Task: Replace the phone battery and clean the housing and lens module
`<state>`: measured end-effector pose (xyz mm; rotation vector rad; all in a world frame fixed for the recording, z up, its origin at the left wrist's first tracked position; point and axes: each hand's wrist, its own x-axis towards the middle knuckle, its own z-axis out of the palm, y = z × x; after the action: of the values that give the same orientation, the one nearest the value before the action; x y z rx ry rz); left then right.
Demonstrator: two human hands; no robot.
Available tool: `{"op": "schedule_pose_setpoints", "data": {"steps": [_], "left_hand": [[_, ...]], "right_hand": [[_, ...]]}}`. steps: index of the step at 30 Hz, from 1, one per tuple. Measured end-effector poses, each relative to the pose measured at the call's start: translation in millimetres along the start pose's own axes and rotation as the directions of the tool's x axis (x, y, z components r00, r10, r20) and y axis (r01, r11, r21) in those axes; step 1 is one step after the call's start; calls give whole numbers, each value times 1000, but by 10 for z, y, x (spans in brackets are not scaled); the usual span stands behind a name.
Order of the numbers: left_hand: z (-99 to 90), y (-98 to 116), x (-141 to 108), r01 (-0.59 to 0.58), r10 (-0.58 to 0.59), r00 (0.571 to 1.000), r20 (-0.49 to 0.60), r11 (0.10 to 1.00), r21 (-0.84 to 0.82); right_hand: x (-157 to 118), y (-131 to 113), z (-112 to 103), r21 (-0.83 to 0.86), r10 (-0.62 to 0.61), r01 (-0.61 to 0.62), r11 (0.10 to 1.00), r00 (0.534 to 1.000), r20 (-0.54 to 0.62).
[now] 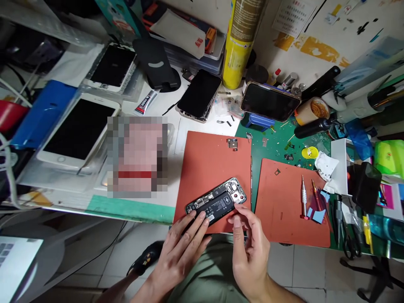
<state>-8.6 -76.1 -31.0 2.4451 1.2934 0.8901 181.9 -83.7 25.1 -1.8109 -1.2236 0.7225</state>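
An opened smartphone [217,201], its battery, circuit board and camera area exposed, lies at a slant on the left red mat [205,158]. My left hand [184,244] rests with stretched fingers on the phone's lower left edge. At the phone's right end, the index fingertip of my right hand [251,246] touches or nearly touches the edge below the cameras. The right thumb stands apart, the other fingers are curled, and I see nothing held in that hand. A small metal part [232,144] lies near the top of this mat.
On the right mat [292,227] lie a silver screwdriver [303,198], a red screwdriver [316,195] and blue pieces. A phone [270,102] leans on a blue stand behind. Leftward are a white phone [78,130], a glue tube [146,102] and a blurred-out area. Scissors [350,246] lie far right.
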Motion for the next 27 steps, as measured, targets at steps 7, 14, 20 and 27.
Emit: {"op": "schedule_pose_setpoints", "data": {"steps": [7, 14, 20, 27], "left_hand": [[-11, 31, 48, 4, -4, 1000, -5, 1000, 28], [-58, 55, 130, -36, 36, 999, 8, 997, 73], [-63, 115, 205, -1, 3, 999, -33, 997, 72], [-39, 136, 263, 11, -9, 1000, -16, 995, 100]], "right_hand": [[23, 27, -33, -146, -188, 182, 972, 982, -25], [287, -19, -105, -159, -390, 401, 902, 916, 95], [661, -248, -12, -108, -123, 152, 982, 963, 238], [829, -320, 172, -173, 117, -56, 983, 923, 366]]}}
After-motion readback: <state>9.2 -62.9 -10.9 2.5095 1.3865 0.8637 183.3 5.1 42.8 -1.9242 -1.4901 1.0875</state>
